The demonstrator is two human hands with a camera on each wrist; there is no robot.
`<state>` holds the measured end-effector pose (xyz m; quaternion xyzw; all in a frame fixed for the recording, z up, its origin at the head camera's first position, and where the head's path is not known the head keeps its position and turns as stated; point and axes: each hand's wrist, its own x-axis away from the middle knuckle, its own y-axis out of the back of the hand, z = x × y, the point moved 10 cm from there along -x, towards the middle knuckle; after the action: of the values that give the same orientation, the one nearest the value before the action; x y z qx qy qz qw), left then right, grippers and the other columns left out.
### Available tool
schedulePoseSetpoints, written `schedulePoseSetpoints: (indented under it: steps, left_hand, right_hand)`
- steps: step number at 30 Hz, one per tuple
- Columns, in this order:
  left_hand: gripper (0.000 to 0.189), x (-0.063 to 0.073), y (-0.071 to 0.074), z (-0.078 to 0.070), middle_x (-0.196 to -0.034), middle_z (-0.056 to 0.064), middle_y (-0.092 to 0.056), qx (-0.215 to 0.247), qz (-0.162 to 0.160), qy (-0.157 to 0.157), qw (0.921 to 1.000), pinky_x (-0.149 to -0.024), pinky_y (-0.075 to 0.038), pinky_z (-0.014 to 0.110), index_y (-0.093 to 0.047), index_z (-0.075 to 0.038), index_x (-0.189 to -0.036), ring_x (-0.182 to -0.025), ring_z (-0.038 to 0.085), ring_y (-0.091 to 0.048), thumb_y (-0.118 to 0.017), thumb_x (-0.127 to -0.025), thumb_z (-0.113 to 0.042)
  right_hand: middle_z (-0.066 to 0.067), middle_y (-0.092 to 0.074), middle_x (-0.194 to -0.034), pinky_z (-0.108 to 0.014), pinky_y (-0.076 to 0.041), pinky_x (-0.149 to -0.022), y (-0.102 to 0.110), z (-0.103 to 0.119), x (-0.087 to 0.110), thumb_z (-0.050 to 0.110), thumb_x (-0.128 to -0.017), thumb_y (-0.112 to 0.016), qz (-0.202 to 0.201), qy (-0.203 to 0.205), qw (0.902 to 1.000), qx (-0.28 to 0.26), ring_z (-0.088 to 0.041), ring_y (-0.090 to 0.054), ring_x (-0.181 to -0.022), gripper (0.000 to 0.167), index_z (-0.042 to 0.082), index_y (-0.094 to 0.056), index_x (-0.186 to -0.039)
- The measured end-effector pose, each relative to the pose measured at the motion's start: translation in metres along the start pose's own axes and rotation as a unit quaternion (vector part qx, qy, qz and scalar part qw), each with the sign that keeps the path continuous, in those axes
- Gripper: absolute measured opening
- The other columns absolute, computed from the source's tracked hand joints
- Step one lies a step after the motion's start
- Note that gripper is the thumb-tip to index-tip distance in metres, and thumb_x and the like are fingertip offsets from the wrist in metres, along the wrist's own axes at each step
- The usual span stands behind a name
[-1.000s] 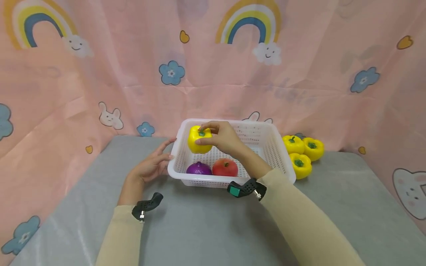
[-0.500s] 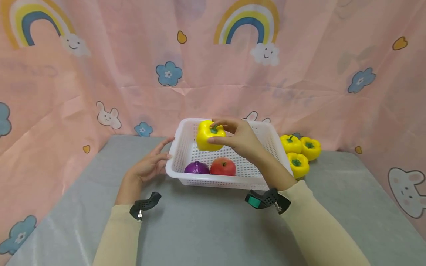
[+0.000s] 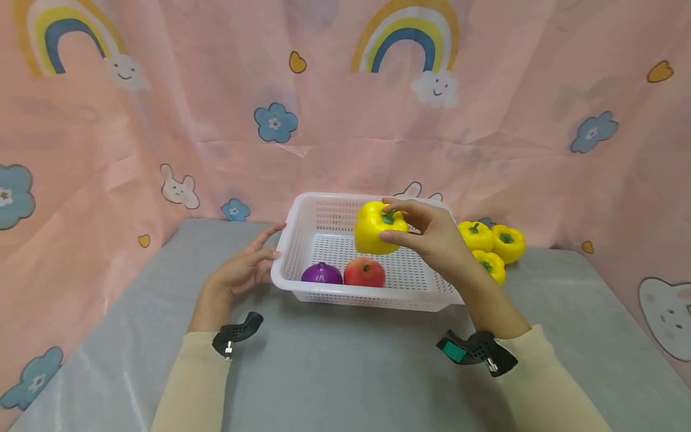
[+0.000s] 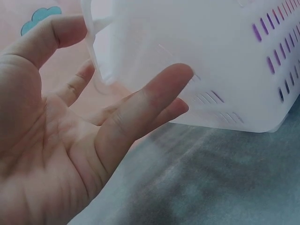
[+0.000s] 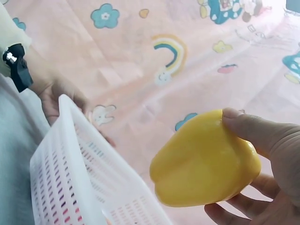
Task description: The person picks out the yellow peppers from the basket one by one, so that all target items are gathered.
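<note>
My right hand [image 3: 439, 240] holds a yellow bell pepper [image 3: 373, 229] up above the inside of a white plastic basket [image 3: 367, 295], pinching it between thumb and fingers near its green stem. In the right wrist view the bell pepper [image 5: 201, 164] hangs clear of the basket wall [image 5: 70, 154]. My left hand [image 3: 243, 270] touches the basket's left end with fingers extended; in the left wrist view the hand [image 4: 70, 131] has its fingertips against the rim and outer wall. Within the basket, a purple onion [image 3: 322, 273] sits beside a red apple [image 3: 364, 273] along the near side.
Several yellow bell peppers [image 3: 507, 243] lie grouped on the grey table [image 3: 345, 366], just right of the basket. Behind the table hangs a pink patterned cloth [image 3: 335, 156]. My right forearm partly covers the basket's right end.
My right hand has moved right with the bell pepper, from over the basket's left part to over its middle. The left hand stays at the basket's left end.
</note>
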<state>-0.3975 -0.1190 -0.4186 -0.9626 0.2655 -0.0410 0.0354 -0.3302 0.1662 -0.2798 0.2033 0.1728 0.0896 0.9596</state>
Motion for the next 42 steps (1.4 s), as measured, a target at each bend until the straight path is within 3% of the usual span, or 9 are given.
schedulePoseSetpoints:
  steps: [6,10,14,19,26,30,34,37,42]
  left_hand:
    - [0.072,0.0,-0.003,0.001,-0.139,0.013,-0.047,0.005,0.01,-0.004,0.9999,-0.081,-0.064,0.039,-0.01,-0.027,-0.161,-0.104,0.018,-0.072,-0.049,-0.102,-0.011]
    - [0.072,0.001,-0.001,0.002,-0.136,0.011,-0.05,0.002,0.005,-0.003,1.0,-0.08,-0.064,0.038,-0.011,-0.028,-0.161,-0.103,0.017,-0.073,-0.048,-0.102,-0.011]
    - [0.07,0.002,0.0,0.002,-0.137,0.011,-0.05,-0.003,-0.002,-0.003,1.0,-0.081,-0.064,0.039,-0.016,-0.032,-0.159,-0.104,0.018,-0.072,-0.049,-0.101,-0.012]
    - [0.072,0.002,0.0,0.002,-0.137,0.01,-0.049,-0.011,-0.002,-0.005,0.9999,-0.081,-0.064,0.039,-0.013,-0.03,-0.16,-0.104,0.017,-0.071,-0.049,-0.101,-0.012]
    - [0.073,0.003,0.001,0.002,-0.14,0.011,-0.048,-0.02,-0.014,-0.005,0.9997,-0.082,-0.064,0.037,-0.015,-0.032,-0.16,-0.103,0.016,-0.071,-0.05,-0.099,-0.014]
    - [0.075,0.003,-0.001,0.002,-0.14,0.011,-0.048,-0.017,-0.012,-0.006,0.9998,-0.082,-0.064,0.037,-0.011,-0.028,-0.161,-0.104,0.016,-0.07,-0.049,-0.099,-0.013]
    - [0.074,0.001,-0.002,0.002,-0.139,0.011,-0.049,-0.018,-0.012,-0.01,0.9997,-0.081,-0.063,0.037,-0.011,-0.028,-0.161,-0.105,0.017,-0.069,-0.049,-0.1,-0.013]
    - [0.074,0.0,-0.001,0.002,-0.139,0.012,-0.049,-0.022,-0.015,-0.01,0.9996,-0.081,-0.063,0.037,-0.011,-0.028,-0.161,-0.105,0.018,-0.069,-0.049,-0.1,-0.014]
    - [0.075,0.001,0.001,0.003,-0.14,0.012,-0.049,-0.027,-0.024,-0.005,0.9993,-0.081,-0.063,0.038,-0.011,-0.028,-0.162,-0.104,0.017,-0.07,-0.05,-0.1,-0.015]
  right_hand:
    - [-0.004,-0.05,-0.154,-0.017,-0.057,-0.09,0.02,-0.01,0.015,0.02,-0.092,-0.074,-0.009,-0.012,0.9999,0.005,-0.028,-0.058,-0.131,0.041,0.008,-0.063,-0.13]
    - [-0.005,-0.05,-0.155,-0.015,-0.056,-0.09,0.032,-0.014,0.025,0.021,-0.093,-0.073,-0.017,-0.008,0.9997,0.018,-0.014,-0.06,-0.126,0.039,0.009,-0.063,-0.129]
    - [-0.006,-0.05,-0.155,-0.015,-0.057,-0.09,0.041,-0.014,0.035,0.014,-0.093,-0.072,-0.018,0.004,0.9997,-0.016,-0.004,-0.061,-0.121,0.034,0.009,-0.064,-0.126]
    - [0.001,-0.056,-0.149,-0.016,-0.058,-0.09,0.054,-0.012,0.047,0.003,-0.092,-0.07,-0.028,0.029,0.9978,-0.053,-0.002,-0.062,-0.12,0.033,0.005,-0.065,-0.125]
    - [0.003,-0.057,-0.149,-0.009,-0.052,-0.093,0.085,-0.007,0.064,0.003,-0.093,-0.069,-0.086,0.049,0.9947,0.026,0.001,-0.06,-0.12,0.039,0.004,-0.064,-0.131]
    - [0.004,-0.059,-0.147,-0.007,-0.052,-0.093,0.109,-0.015,0.076,-0.007,-0.092,-0.065,-0.117,0.061,0.9897,-0.054,-0.004,-0.058,-0.122,0.04,-0.001,-0.062,-0.132]
    - [0.003,-0.063,-0.14,-0.009,-0.052,-0.094,0.132,-0.022,0.084,-0.014,-0.092,-0.06,-0.144,0.091,0.9763,-0.134,-0.01,-0.059,-0.12,0.041,-0.007,-0.059,-0.132]
    - [0.0,-0.064,-0.138,-0.009,-0.052,-0.095,0.145,-0.026,0.088,-0.015,-0.092,-0.059,-0.161,0.099,0.9705,-0.149,-0.01,-0.06,-0.12,0.041,-0.01,-0.058,-0.132]
    - [0.004,-0.063,-0.14,-0.005,-0.05,-0.093,0.161,-0.037,0.092,-0.01,-0.091,-0.064,-0.188,0.077,0.9726,-0.112,-0.009,-0.057,-0.121,0.041,-0.008,-0.059,-0.132]
